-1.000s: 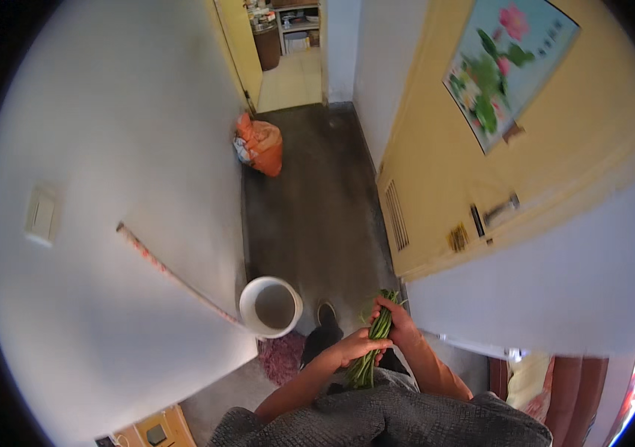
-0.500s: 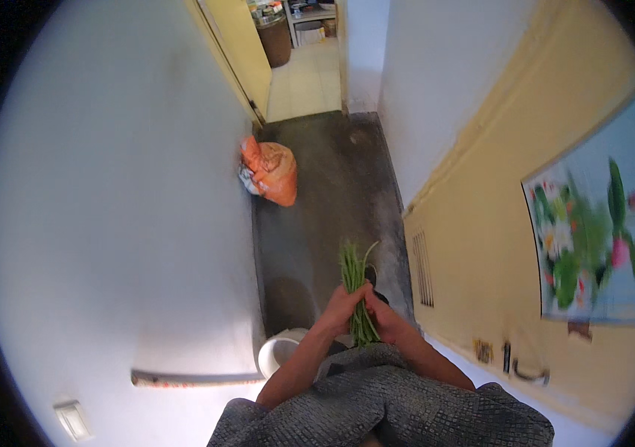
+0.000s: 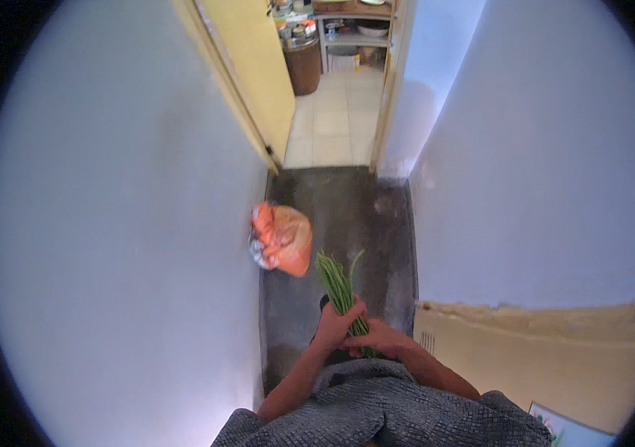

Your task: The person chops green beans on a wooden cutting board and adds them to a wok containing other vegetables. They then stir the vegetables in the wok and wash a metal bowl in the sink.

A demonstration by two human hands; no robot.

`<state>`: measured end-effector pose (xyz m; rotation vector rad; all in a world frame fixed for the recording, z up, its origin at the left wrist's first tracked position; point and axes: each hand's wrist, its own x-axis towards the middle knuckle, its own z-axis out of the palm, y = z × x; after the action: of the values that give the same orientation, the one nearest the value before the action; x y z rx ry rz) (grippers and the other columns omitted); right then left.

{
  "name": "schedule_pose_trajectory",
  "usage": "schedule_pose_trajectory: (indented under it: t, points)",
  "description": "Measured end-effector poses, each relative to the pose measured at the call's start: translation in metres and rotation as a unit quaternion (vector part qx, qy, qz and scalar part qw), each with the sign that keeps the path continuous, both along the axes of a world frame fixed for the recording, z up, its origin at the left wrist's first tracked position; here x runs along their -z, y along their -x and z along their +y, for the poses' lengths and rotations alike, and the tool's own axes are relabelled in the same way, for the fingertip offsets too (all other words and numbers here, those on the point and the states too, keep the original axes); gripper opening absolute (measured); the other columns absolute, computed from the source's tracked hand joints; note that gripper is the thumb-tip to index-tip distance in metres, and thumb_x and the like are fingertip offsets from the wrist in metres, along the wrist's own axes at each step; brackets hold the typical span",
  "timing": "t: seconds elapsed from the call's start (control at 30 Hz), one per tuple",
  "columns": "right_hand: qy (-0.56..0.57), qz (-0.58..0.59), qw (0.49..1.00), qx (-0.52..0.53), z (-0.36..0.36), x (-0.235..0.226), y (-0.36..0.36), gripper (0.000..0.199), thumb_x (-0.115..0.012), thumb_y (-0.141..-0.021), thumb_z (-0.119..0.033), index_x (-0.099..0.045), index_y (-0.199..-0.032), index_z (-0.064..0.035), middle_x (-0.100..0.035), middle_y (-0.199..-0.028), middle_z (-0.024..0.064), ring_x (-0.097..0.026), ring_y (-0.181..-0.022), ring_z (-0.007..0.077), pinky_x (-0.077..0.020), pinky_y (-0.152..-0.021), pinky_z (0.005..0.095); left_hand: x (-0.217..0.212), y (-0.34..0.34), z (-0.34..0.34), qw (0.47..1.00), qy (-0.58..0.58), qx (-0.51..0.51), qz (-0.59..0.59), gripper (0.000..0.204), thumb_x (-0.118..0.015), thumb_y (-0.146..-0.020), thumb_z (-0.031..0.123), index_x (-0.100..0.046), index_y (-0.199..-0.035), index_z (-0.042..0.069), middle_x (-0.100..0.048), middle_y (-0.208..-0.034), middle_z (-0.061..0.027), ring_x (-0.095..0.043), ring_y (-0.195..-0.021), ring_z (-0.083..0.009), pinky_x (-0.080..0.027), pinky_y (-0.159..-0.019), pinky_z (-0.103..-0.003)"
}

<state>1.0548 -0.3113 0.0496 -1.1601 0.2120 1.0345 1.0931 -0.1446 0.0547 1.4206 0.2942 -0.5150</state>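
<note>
A bundle of long green beans [image 3: 338, 283] is held in front of my body, its tips fanning out away from me and leaning a little left. My left hand [image 3: 337, 322] is wrapped round the middle of the bundle. Lower down, my right hand [image 3: 379, 338] closes on the beans near their close ends, right beside the left hand. The fingers of both hands partly cover the stalks. One bean curves apart from the others on the right.
An orange plastic bag [image 3: 287, 242] sits on the dark floor [image 3: 343, 223] by the left wall. Ahead, a yellow door [image 3: 254, 67] stands open onto a tiled room with a brown drum [image 3: 304, 68] and shelves [image 3: 354, 39]. Walls [image 3: 541, 171] flank the passage.
I have moved forward along the passage; the bag and doorway are closer. The white bucket and most of the flower poster have left view. The beans now tilt left, still in both hands.
</note>
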Motion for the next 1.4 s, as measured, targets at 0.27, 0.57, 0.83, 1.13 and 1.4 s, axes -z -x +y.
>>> schedule_pose_trajectory:
  t: [0.27,0.57,0.83,1.13,1.4]
  points:
    - [0.057,-0.003,0.994,0.095,-0.001,-0.031,-0.238,0.018,-0.077,-0.093,-0.013,-0.064,-0.098,-0.0013,-0.064,-0.079,0.0074,-0.063,-0.066,0.0186,-0.0483,-0.057,0.0345,-0.007,-0.257,-0.014,0.963,0.224,0.059,0.138,0.030,-0.075,-0.098,0.020,-0.066,-0.120,0.003,-0.072,-0.096,-0.0086,-0.075,-0.093,-0.0271,-0.062,-0.085,-0.045]
    - [0.032,0.018,0.993,0.110,-0.025,-0.030,-0.477,0.021,-0.077,-0.093,-0.016,-0.061,-0.086,-0.0039,-0.059,-0.068,0.0049,-0.057,-0.057,0.0162,-0.0425,-0.052,0.0327,0.013,-0.510,-0.028,0.876,0.405,0.073,0.252,0.031,-0.070,-0.102,0.015,-0.061,-0.129,0.004,-0.071,-0.100,-0.0069,-0.073,-0.097,-0.0276,-0.061,-0.095,-0.045]
    - [-0.014,0.019,0.999,0.049,-0.078,-0.037,-0.717,0.019,-0.076,-0.093,-0.018,-0.063,-0.087,-0.0052,-0.059,-0.069,0.0022,-0.056,-0.055,0.0140,-0.0413,-0.053,0.0302,0.018,-0.747,-0.071,0.851,0.455,-0.011,0.263,0.032,-0.068,-0.102,0.015,-0.062,-0.132,0.003,-0.071,-0.110,-0.0088,-0.071,-0.102,-0.0277,-0.058,-0.099,-0.048]
    - [0.089,-0.029,0.991,0.100,-0.100,-0.028,-0.888,0.024,-0.077,-0.092,-0.026,-0.067,-0.096,-0.0041,-0.064,-0.075,0.0021,-0.060,-0.062,0.0134,-0.0454,-0.057,0.0305,0.029,-0.952,-0.117,0.821,0.477,-0.014,0.314,0.019,-0.069,-0.103,0.018,-0.062,-0.116,0.005,-0.059,-0.083,0.0000,-0.059,-0.073,-0.0141,-0.053,-0.076,-0.035]
    - [0.115,-0.028,0.975,0.190,-0.084,-0.049,-1.059,0.025,-0.076,-0.092,-0.025,-0.068,-0.099,-0.0019,-0.072,-0.085,0.0067,-0.068,-0.074,0.0157,-0.0544,-0.070,0.0315,0.016,-1.156,-0.137,0.863,0.346,0.103,0.353,0.020,-0.072,-0.103,0.023,-0.057,-0.093,0.014,-0.050,-0.072,0.0036,-0.050,-0.062,-0.0115,-0.049,-0.068,-0.033]
